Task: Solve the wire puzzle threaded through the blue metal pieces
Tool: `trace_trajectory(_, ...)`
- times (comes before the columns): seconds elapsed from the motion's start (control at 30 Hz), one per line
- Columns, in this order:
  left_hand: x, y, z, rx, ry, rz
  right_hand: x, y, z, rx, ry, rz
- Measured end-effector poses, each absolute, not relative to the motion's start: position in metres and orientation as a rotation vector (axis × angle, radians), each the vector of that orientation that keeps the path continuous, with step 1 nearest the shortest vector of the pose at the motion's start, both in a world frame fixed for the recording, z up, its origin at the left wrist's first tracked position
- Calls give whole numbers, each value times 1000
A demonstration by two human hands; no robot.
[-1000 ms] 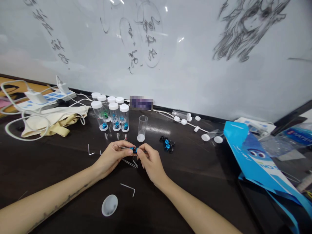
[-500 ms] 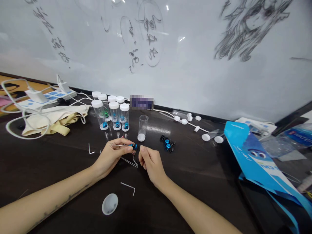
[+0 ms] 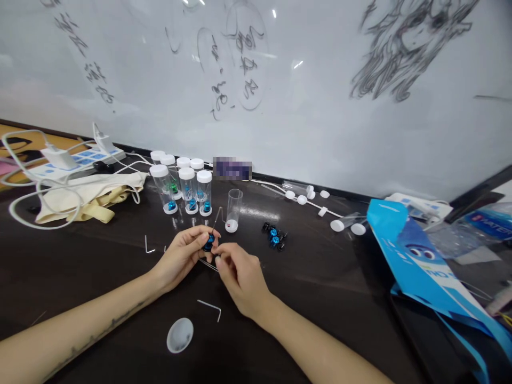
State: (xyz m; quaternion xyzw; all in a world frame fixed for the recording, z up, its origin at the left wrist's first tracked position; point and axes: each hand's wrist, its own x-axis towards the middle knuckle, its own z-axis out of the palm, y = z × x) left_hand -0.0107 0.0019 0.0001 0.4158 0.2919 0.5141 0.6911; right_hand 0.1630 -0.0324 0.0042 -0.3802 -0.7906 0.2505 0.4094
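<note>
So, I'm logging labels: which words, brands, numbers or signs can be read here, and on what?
"WATE", ending unclear: blue plastic label.
"CHU", probably; other lettering too small: blue bag.
Handwriting, too loose to read surely: whiteboard.
Pixelated, unreadable: purple patch.
No numbers legible.

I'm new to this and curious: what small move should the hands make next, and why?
Perhaps steady the blue piece with the right hand too: the left hand pinches it, the right is close beside it, and a thin rod or wire juts up there, so a second grip could help stop it turning.
</note>
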Motion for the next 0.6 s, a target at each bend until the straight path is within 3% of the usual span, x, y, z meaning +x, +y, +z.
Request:
trace_trajectory(0.27, -9, 2, 0, 955, 650, 1079, 164, -23, 0, -1009, -1402, 759)
trace_trajectory(0.5, -10, 0, 3, 970, 549, 955, 166, -16, 31, -855, -1445, 1198)
trace_trajectory(0.6, -11, 0, 12, 1026, 563, 1004, 171, -11, 54, -792, -1540, 1100)
